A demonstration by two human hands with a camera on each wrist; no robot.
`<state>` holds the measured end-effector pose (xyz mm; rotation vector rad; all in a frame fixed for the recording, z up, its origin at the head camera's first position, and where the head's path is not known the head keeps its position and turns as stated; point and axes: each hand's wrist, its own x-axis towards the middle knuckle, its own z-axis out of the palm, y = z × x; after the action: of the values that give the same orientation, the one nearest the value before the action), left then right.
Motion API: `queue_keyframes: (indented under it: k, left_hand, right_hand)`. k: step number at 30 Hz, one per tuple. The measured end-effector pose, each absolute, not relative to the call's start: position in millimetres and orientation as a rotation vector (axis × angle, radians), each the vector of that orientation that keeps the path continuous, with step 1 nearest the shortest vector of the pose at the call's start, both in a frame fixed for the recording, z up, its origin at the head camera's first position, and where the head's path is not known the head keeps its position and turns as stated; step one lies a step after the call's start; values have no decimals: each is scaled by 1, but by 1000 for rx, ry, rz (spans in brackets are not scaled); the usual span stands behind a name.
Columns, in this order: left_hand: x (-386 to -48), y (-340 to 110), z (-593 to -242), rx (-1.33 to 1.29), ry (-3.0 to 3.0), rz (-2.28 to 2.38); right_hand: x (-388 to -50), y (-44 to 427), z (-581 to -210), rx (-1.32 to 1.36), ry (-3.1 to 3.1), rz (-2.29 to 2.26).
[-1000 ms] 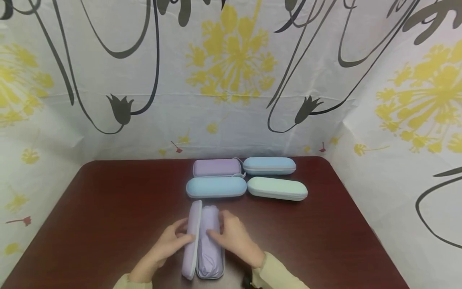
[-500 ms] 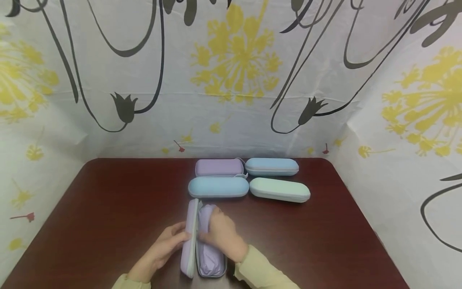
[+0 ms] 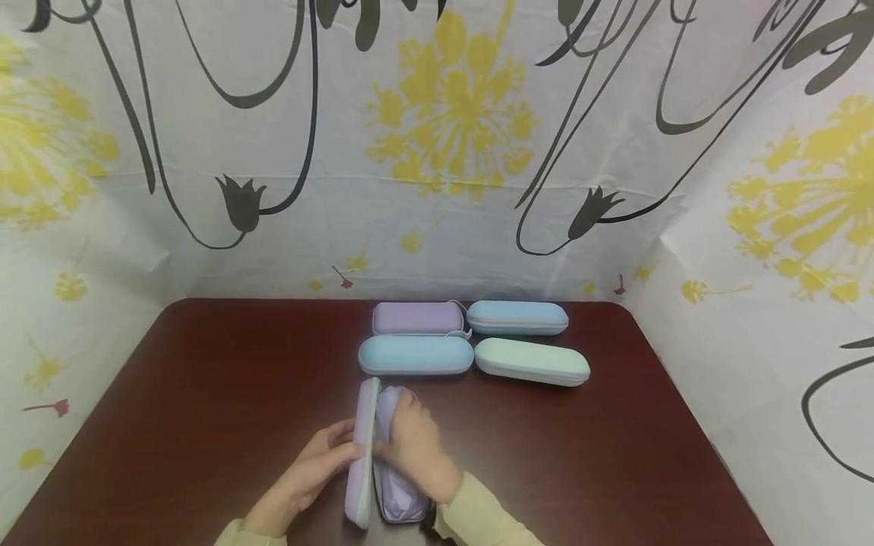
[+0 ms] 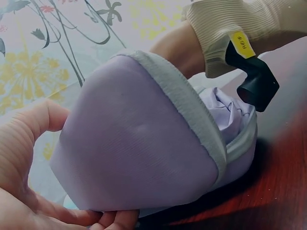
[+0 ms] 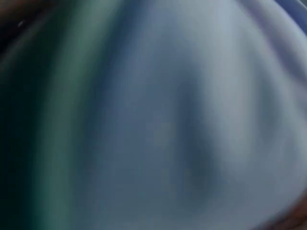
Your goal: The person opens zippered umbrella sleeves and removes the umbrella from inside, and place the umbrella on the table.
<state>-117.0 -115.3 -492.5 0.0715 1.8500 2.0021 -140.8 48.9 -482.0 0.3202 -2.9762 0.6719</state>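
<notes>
A lilac hard case with a pale zip edge lies open lengthwise near the table's front. My left hand holds its raised lid, thumb and fingers on opposite sides in the left wrist view. In the other half of the case lies a lilac folded umbrella, its cloth creased. My right hand grips the umbrella's far part, fingers curled over it; the fingertips are partly hidden. The right wrist view is a blur of pale folded umbrella cloth close to the lens.
Behind the hands stand several closed cases: a purple one, a blue one, another blue one and a mint one. The dark red table ends at a patterned cloth wall.
My right hand has moved left and over the umbrella, from its right side, and its fingers have curled in. My left hand stays on the lid. The head view has shifted slightly.
</notes>
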Motion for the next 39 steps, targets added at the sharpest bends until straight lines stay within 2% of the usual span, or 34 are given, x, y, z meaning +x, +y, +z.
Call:
queue_keyframes:
  k: [10, 23, 31, 39]
  left_hand:
    - [-112, -109, -492, 6, 1850, 2049]
    - [-108, -103, -486, -72, 1864, 2102]
    - [-105, -109, -486, -76, 1912, 2093]
    - [-102, -129, -483, -223, 2049, 2027]
  right_hand:
    - [-155, 66, -484, 442, -2972, 1076]
    - [-161, 86, -470, 400, -2897, 1475]
    - [-158, 112, -458, 390, -2810, 1579]
    - [-149, 158, -462, 252, -2797, 1477]
